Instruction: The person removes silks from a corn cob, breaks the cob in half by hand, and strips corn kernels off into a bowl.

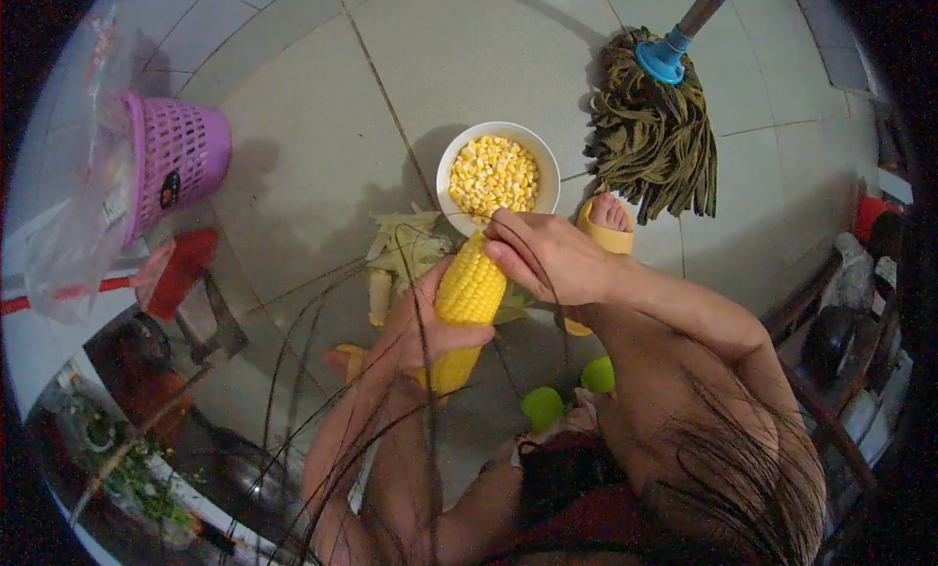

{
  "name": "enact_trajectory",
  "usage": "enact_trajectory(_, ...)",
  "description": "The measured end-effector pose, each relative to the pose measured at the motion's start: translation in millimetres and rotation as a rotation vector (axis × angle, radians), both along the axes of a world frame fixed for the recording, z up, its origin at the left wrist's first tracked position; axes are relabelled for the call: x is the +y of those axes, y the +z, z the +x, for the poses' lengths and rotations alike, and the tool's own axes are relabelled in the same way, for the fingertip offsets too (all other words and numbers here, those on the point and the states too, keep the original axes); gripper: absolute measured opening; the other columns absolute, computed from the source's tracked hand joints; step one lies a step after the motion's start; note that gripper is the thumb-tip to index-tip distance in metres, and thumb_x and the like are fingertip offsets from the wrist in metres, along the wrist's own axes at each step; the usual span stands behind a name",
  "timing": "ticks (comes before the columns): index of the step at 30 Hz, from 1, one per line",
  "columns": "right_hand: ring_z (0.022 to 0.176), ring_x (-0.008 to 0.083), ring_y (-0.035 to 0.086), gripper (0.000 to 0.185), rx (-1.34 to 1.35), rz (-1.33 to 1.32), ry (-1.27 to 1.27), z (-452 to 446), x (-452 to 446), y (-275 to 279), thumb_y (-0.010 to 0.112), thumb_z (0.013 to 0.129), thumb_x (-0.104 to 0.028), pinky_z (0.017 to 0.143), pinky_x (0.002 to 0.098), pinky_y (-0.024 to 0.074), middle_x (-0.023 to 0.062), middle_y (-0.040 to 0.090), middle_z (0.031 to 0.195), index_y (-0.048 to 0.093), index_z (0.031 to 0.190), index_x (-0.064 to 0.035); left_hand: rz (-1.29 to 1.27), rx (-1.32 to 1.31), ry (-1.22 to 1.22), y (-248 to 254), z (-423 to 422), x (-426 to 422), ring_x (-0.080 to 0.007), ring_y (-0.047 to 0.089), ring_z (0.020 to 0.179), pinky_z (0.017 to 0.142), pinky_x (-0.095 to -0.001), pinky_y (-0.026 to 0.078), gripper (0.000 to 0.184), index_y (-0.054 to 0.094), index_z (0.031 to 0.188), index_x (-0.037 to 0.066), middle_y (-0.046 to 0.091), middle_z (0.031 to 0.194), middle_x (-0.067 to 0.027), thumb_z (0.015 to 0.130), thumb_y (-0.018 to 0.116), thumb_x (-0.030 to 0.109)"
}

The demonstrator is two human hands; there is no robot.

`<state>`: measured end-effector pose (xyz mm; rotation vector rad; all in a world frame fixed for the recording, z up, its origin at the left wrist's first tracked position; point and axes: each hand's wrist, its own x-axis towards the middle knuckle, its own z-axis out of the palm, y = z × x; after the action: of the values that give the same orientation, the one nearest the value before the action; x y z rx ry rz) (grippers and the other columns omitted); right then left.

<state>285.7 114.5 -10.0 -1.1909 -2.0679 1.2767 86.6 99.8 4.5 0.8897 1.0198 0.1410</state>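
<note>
My left hand (415, 327) is wrapped round the lower part of a yellow corn cob (467, 291), which is tilted with its upper end towards the bowl. At that upper end my right hand (557, 258) bends over the cob, thumb and curled fingers pressed on the kernels. Whether loose kernels sit between those fingers is hidden. Just beyond, a white bowl (549, 156) stands on the floor, holding many loose yellow corn kernels (493, 173). Beside my left hand, pale green husks (408, 242) and a stripped cob (379, 294) lie on the tiles.
A mop (655, 126) rests on the tiled floor (322, 107) at the right, close to my foot in a yellow slipper (608, 232). To the left are a purple basket (186, 161) and a red dustpan-like object (181, 268). Strands of hair cross the view.
</note>
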Motion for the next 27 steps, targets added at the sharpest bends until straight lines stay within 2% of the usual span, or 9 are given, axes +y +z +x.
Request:
enact_trajectory(2, 0.060, 0.0400, 0.053, 0.022, -0.016, 0.028, -0.004, -0.3, -0.5, -0.1, 0.042, 0.088, -0.023, 0.053, 0.0466, 0.0428, 0.0197, 0.052, 0.062, 0.037, 0.086, -0.0018, 0.028, 0.067, -0.049, 4.0, 1.9, 2.5, -0.0137, 0.053, 0.087, 0.078, -0.0292, 0.043, 0.064, 0.043, 0.114, 0.004, 0.053, 0.097, -0.0031, 0.058, 0.072, 0.013)
enact_trajectory(5, 0.061, 0.0402, 0.053, 0.020, -0.029, 0.047, 0.000, -0.4, -2.7, -6.2, 0.042, 0.088, -0.020, 0.054, 0.0470, 0.0429, 0.0200, 0.052, 0.063, 0.037, 0.086, -0.0015, 0.082, 0.079, 0.003, 5.1, 5.4, 1.3, -0.0131, 0.052, 0.083, 0.075, -0.0275, 0.042, 0.059, 0.047, 0.107, 0.002, 0.054, 0.091, -0.0046, 0.055, 0.071, 0.015)
enact_trajectory(11, 0.064, 0.0409, 0.054, 0.017, -0.069, 0.157, -0.008, 0.0, -5.6, -17.5, 0.043, 0.087, -0.017, 0.056, 0.0465, 0.0441, 0.0205, 0.052, 0.064, 0.037, 0.087, -0.0009, 0.142, 0.124, 0.003, 5.8, 11.8, 2.6, -0.0145, 0.052, 0.083, 0.075, -0.0279, 0.042, 0.060, 0.046, 0.108, 0.001, 0.054, 0.091, -0.0056, 0.055, 0.071, 0.016)
enact_trajectory(14, 0.066, 0.0406, 0.054, 0.016, -0.095, 0.044, -0.044, 1.0, -3.3, -13.9, 0.043, 0.087, -0.017, 0.057, 0.0462, 0.0445, 0.0203, 0.053, 0.065, 0.038, 0.089, -0.0023, 0.081, 0.113, 0.018, -1.6, 11.7, 1.7, -0.0146, 0.052, 0.086, 0.078, -0.0289, 0.043, 0.063, 0.044, 0.113, 0.002, 0.053, 0.096, -0.0047, 0.058, 0.071, 0.015)
enact_trajectory(17, 0.059, 0.0350, 0.050, 0.011, -0.064, -0.134, -0.060, 4.3, 2.2, -15.8, 0.041, 0.089, -0.012, 0.056, 0.0384, 0.0409, 0.0166, 0.046, 0.061, 0.044, 0.086, -0.0015, 0.001, 0.122, 0.019, -5.3, 13.0, 6.7, -0.0153, 0.053, 0.086, 0.077, -0.0287, 0.042, 0.063, 0.044, 0.113, 0.002, 0.053, 0.096, -0.0046, 0.058, 0.071, 0.015)
enact_trajectory(20, 0.056, 0.0251, 0.052, 0.022, 0.048, -0.220, -0.046, 11.6, 7.7, -26.5, 0.036, 0.092, -0.020, 0.052, 0.0341, 0.0415, 0.0130, 0.049, 0.061, 0.046, 0.086, -0.0016, -0.031, 0.057, 0.049, -13.7, 9.9, 2.2, -0.0161, 0.054, 0.086, 0.077, -0.0283, 0.043, 0.064, 0.044, 0.114, 0.003, 0.054, 0.096, -0.0041, 0.057, 0.072, 0.013)
enact_trajectory(23, 0.056, 0.0134, 0.051, 0.030, 0.155, -0.627, -0.142, 15.5, 14.2, -26.0, 0.034, 0.093, -0.027, 0.050, 0.0280, 0.0416, 0.0070, 0.052, 0.064, 0.050, 0.089, -0.0014, -0.019, 0.047, 0.086, -19.8, 11.2, 3.3, -0.0161, 0.054, 0.086, 0.077, -0.0286, 0.043, 0.063, 0.044, 0.114, 0.003, 0.054, 0.095, -0.0036, 0.058, 0.072, 0.012)
enact_trajectory(26, 0.058, 0.0215, 0.057, 0.036, 0.108, -0.558, -0.218, 20.7, 18.1, -40.0, 0.036, 0.092, -0.032, 0.058, 0.0345, 0.0464, 0.0097, 0.058, 0.069, 0.052, 0.096, -0.0004, -0.044, -0.064, 0.160, -39.2, 6.5, 3.6, -0.0158, 0.055, 0.086, 0.077, -0.0293, 0.045, 0.060, 0.045, 0.113, 0.003, 0.055, 0.095, -0.0039, 0.060, 0.072, 0.011)
enact_trajectory(27, 0.060, 0.0198, 0.057, 0.036, 0.079, -0.532, -0.221, 21.4, 19.3, -37.8, 0.036, 0.092, -0.032, 0.060, 0.0329, 0.0465, 0.0089, 0.059, 0.072, 0.053, 0.098, -0.0005, -0.054, -0.068, 0.163, -39.2, 7.1, 5.6, -0.0157, 0.056, 0.085, 0.076, -0.0294, 0.045, 0.059, 0.045, 0.112, 0.003, 0.055, 0.094, -0.0041, 0.060, 0.071, 0.010)
